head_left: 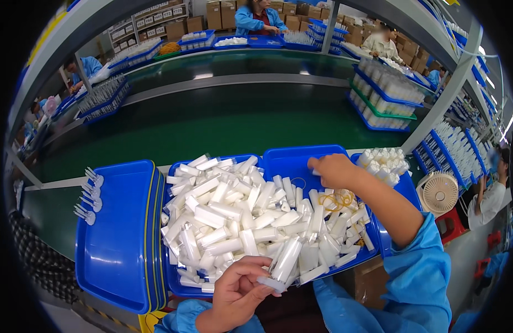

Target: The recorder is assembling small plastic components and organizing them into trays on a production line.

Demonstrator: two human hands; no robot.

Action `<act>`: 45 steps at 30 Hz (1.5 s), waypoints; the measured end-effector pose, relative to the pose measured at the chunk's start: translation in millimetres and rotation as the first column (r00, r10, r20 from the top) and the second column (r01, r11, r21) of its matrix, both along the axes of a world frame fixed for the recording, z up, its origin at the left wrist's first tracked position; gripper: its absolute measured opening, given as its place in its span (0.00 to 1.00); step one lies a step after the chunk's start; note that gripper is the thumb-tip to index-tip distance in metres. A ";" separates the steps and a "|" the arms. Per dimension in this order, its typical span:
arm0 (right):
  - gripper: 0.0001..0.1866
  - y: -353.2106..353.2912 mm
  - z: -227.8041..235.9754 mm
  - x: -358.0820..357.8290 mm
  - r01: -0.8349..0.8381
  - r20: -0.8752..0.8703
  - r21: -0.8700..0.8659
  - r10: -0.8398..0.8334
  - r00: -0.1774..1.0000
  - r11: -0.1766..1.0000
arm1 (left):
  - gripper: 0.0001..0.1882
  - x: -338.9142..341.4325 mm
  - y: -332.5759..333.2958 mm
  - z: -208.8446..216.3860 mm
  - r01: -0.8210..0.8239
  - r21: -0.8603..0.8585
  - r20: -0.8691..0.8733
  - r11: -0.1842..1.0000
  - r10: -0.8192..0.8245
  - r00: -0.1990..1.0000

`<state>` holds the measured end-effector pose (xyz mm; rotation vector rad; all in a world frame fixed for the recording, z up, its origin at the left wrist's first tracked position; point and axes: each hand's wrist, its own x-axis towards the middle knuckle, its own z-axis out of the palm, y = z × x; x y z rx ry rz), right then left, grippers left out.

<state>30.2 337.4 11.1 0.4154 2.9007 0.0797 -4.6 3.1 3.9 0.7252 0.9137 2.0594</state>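
My left hand (240, 291) is closed on a white plastic piece (287, 258) with a clear sleeve and a round flat base, tilted over the near side of the pile. My right hand (335, 171) reaches over the far blue tray (292, 157), its fingers curled together; whatever they pinch is too small or hidden to name. Below them spreads a heap of white plastic pieces (217, 213) in clear sleeves. Yellow rubber bands (337, 201) lie on the heap's right side, near my right wrist.
Stacked blue trays (115, 238) stand at the left, with several white pronged pieces (90, 194) along the top one's edge. At the right are upright white pieces (384, 164) and a beige fan (438, 193). A green conveyor belt (240, 114) runs beyond; co-workers (259, 19) sit across it.
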 end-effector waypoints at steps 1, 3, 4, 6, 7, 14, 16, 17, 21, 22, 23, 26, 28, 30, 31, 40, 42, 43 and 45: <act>0.14 -6.2 1.5 2.4 0.039 -0.122 -0.027 -0.042 0.992 0.999 | 0.13 0.3 -0.8 0.0 -0.009 0.002 -0.008 1.000 0.009 1.000; 0.13 -22.2 11.7 12.1 0.052 -0.315 -0.275 -0.141 0.938 0.960 | 0.13 1.2 -1.4 -0.6 -0.017 0.012 -0.022 1.000 0.018 1.000; 0.12 -33.7 20.4 17.8 0.005 -0.371 -0.475 -0.205 0.906 0.880 | 0.13 1.3 -0.7 -2.3 -0.017 0.014 -0.023 1.000 0.017 1.000; 0.11 -63.0 40.4 32.3 -0.046 -0.341 -0.783 -0.367 0.865 0.620 | 0.13 1.3 1.2 -6.2 -0.016 0.017 -0.024 1.000 0.016 1.000; 0.11 -79.6 48.0 39.7 -0.034 -0.255 -0.891 -0.438 0.862 0.453 | 0.13 1.4 2.3 -9.3 -0.011 0.020 -0.019 1.000 0.011 1.000; 0.11 -131.3 66.4 71.7 -0.008 -0.054 -0.992 -0.363 0.930 0.127 | 0.12 3.3 15.1 -5.0 0.041 0.004 -0.100 0.999 -0.040 0.994; 0.13 -133.4 73.9 72.1 0.078 0.030 -0.990 -0.368 0.930 0.118 | 0.12 3.3 14.9 -3.2 0.028 -0.009 -0.139 1.000 -0.029 0.990; 0.14 -133.2 72.8 72.0 0.005 -0.062 -0.983 -0.360 0.931 0.181 | 0.12 3.7 14.4 -2.9 0.016 -0.007 -0.148 1.000 -0.017 0.989; 0.16 -128.2 65.2 70.8 -0.105 -0.123 -0.992 -0.401 0.908 0.067 | 0.11 1.9 15.4 -2.0 0.048 -0.007 -0.123 0.999 -0.048 0.991; 0.16 -126.9 63.7 70.3 -0.088 -0.056 -0.995 -0.424 0.904 -0.056 | 0.11 2.0 14.7 -2.0 0.040 -0.012 -0.137 0.999 -0.041 0.990; 0.16 -127.5 64.0 70.6 -0.106 -0.074 -0.993 -0.438 0.896 -0.049 | 0.11 2.3 13.8 -2.2 0.032 -0.017 -0.152 0.999 -0.034 0.988; 0.16 -131.9 67.4 73.0 -0.118 -0.113 -0.993 -0.462 0.880 0.019 | 0.11 4.1 13.3 1.9 0.008 -0.041 -0.156 0.999 -0.014 0.988; 0.17 -134.4 72.3 74.6 -0.080 -0.129 -0.989 -0.451 0.883 0.128 | 0.11 3.6 13.8 1.7 0.001 -0.024 -0.175 1.000 -0.005 0.985; 0.15 -135.2 71.0 77.6 -0.096 -0.200 -0.963 -0.436 0.877 0.250 | 0.11 1.2 14.8 -2.7 0.012 0.031 -0.222 0.999 -0.005 0.975; 0.14 -136.4 70.1 79.8 -0.102 -0.235 -0.945 -0.427 0.873 0.311 | 0.11 1.3 15.5 -3.5 0.009 0.028 -0.217 1.000 -0.002 0.976; 0.12 -136.9 59.0 87.9 -0.231 -0.401 -0.884 -0.406 0.821 0.406 | 0.10 2.1 15.9 -3.8 0.037 0.002 -0.215 0.999 -0.036 0.976; 0.12 -136.9 54.5 88.3 -0.228 -0.382 -0.900 -0.419 0.824 0.372 | 0.10 2.8 14.9 -4.2 0.055 -0.031 -0.190 0.998 -0.060 0.980; 0.12 -137.3 53.3 88.6 -0.227 -0.373 -0.907 -0.425 0.825 0.355 | 0.11 3.2 14.5 -5.5 0.062 -0.023 -0.187 0.998 -0.065 0.980; 0.10 -139.8 56.1 90.3 -0.191 -0.328 -0.925 -0.434 0.839 0.329 | 0.11 3.7 14.3 -8.9 0.076 -0.007 -0.181 0.997 -0.076 0.981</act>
